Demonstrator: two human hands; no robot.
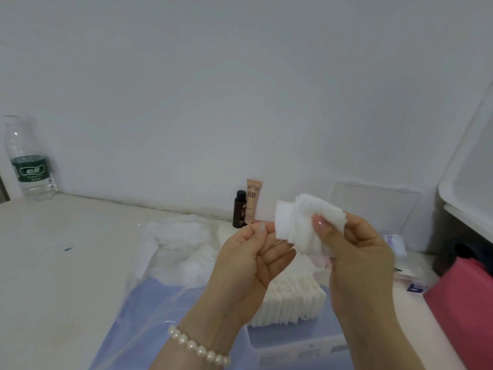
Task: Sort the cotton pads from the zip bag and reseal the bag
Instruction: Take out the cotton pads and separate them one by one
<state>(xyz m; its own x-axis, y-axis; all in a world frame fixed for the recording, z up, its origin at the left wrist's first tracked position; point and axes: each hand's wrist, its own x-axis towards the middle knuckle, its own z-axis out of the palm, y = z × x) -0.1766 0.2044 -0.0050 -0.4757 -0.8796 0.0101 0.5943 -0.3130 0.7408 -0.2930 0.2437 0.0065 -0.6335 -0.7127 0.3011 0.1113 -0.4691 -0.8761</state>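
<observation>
Head view, right hand (pixel 354 252): we see it raised above the desk (pixel 53 263), thumb and fingers pinching a fanned bunch of cotton pads (pixel 306 225).
Left hand (pixel 253 260): palm up, fingertips pinching the bunch's left edge.
Zip bag (pixel 160 263): lies flat mid-desk.
Sorted stack (pixel 290 300): beneath the hands.

Fluffy matt cotton pads (pixel 306 222); glossy clear plastic zip bag (pixel 149 297); smooth bottle (pixel 28 158).

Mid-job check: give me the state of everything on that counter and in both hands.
Left hand: pinching one pad's edge.
Right hand: gripping fanned cotton pads.
Sorted stack: lying in a neat row.
Zip bag: flat, unsealed.
Water bottle: upright.
BB tube: upright.
Dark bottle: upright, capped.
</observation>
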